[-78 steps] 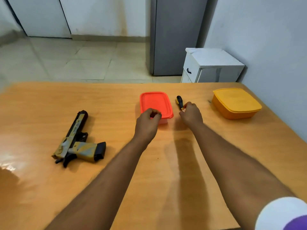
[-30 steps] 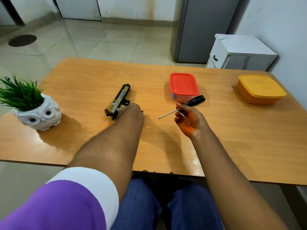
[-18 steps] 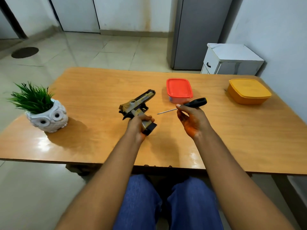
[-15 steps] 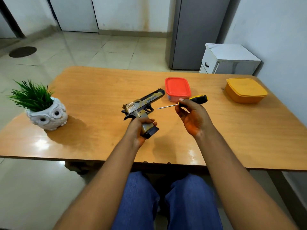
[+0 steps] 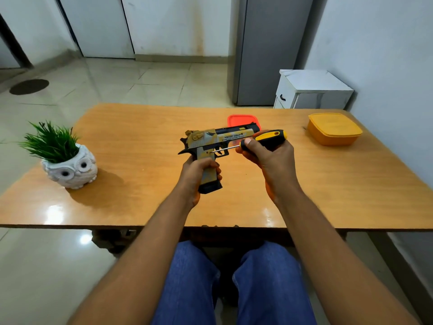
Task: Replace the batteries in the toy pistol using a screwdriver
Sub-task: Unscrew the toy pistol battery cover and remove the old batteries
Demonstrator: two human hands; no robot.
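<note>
- Orange-brown wood, glossy, forms the table [image 5: 140, 202] where a seated person works; its wide bare middle gives both forearms room, and the job is done in the air above it rather than on it.
- A yellow box [image 5: 334, 129] sits lidded at the far right, well apart from the hands, and a red box [image 5: 236, 118] stands just behind the work; either could hold spare batteries, though nothing shows what is inside.
- A white owl pot [image 5: 70, 168] with green grass stands off to the left, out of the way of the hands.
- The pistol [image 5: 215, 146], tan and black, is held upright above the table centre, barrel to the right, its flat side turned toward the camera, probably so the screw on that face can be seen and reached.
- The left hand [image 5: 196, 177] is wrapped tight round the pistol's grip, fingers curled across the front, which steadies the toy against the push of the tool.
- The right hand [image 5: 269, 158] is closed round the handle of the screwdriver [image 5: 257, 140], thumb and fingertips forward near the shaft, a hold suited to fine twisting.
- The screwdriver's thin shaft runs leftward to a spot on the frame just above the grip, near the trigger; whether the tip is seated in a screw head is too small to tell.
- Judged from this, the unscrewing is only about to start: the cover looks shut and no battery is visible.
</note>
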